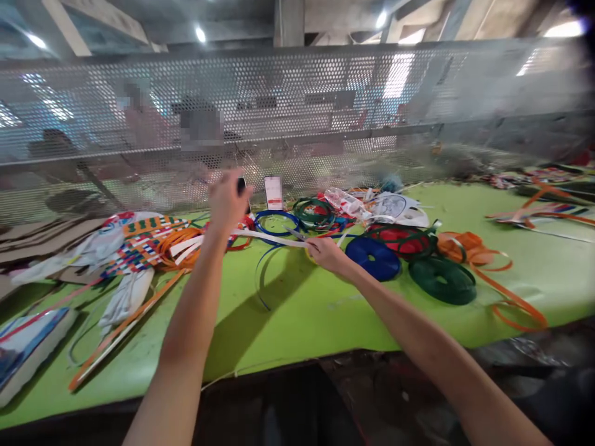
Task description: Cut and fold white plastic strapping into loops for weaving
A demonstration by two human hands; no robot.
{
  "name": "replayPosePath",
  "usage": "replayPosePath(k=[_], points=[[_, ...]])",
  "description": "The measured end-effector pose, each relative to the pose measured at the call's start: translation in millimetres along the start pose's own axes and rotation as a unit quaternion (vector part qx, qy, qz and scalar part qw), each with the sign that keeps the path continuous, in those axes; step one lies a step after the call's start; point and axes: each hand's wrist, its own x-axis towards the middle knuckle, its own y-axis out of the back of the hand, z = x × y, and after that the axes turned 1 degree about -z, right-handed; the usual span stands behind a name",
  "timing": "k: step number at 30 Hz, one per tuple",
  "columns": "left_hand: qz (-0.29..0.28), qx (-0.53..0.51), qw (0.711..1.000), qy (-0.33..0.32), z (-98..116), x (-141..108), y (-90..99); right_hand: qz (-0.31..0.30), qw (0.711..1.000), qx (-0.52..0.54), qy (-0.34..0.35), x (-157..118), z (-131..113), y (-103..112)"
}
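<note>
My right hand [330, 255] is closed over the green table, with a flat white strip [274, 239] running leftward from its fingers. Scissors [294, 233] show their blades at the same fingertips, their grip mostly hidden by the hand. Higher and further left, my left hand [227, 199] is raised and smeared by motion. A dark object [241, 186] shows at its fingers; whether it is held or stands behind cannot be made out. The white strip's left end passes behind my left forearm. Beyond the hands lies a blue strap coil [277, 214].
A phone [274, 193] leans upright at the back. Blue [372, 259] and dark green strap rolls [442, 280] lie to the right, beside orange strap [458, 246]. A woven multicoloured piece [144, 244] lies left. A perforated metal screen [288, 87] stands behind the table [297, 316].
</note>
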Motion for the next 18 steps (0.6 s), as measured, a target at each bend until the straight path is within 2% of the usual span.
replayPosePath(k=[1, 3, 5, 7, 10, 13, 15, 18], points=[[-0.067, -0.01, 0.996, -0.061, 22.8, -3.7, -14.2, -0.001, 1.0, -0.006, 0.0, 0.2, -2.2, 0.8], [-0.213, 0.0, 0.964, -0.16, 58.2, -21.6, -42.5, 0.004, 1.0, -0.007, 0.011, -0.9, -6.7, 2.6], [-0.303, 0.028, 0.941, -0.148, 75.9, -46.7, -61.5, 0.011, 0.999, 0.013, 0.045, -4.0, -11.8, 3.9], [-0.317, 0.057, 0.941, -0.101, 78.8, -70.1, -65.8, 0.01, 0.995, 0.046, 0.088, -8.3, -17.3, 3.6], [-0.311, 0.083, 0.944, -0.066, 74.0, -92.8, -52.9, -0.011, 0.989, 0.082, 0.12, -13.6, -25.3, -1.1], [-0.297, 0.114, 0.947, -0.043, 73.6, -102.9, -40.6, -0.033, 0.988, 0.103, 0.11, -16.4, -31.2, -8.3], [-0.292, 0.121, 0.948, -0.035, 74.5, -106.5, -39.5, -0.043, 0.988, 0.119, 0.092, -17.2, -32.9, -11.3], [-0.28, 0.105, 0.954, -0.022, 70.6, -110.4, -45.4, -0.01, 0.99, 0.133, 0.053, -17.3, -31.4, -8.7]])
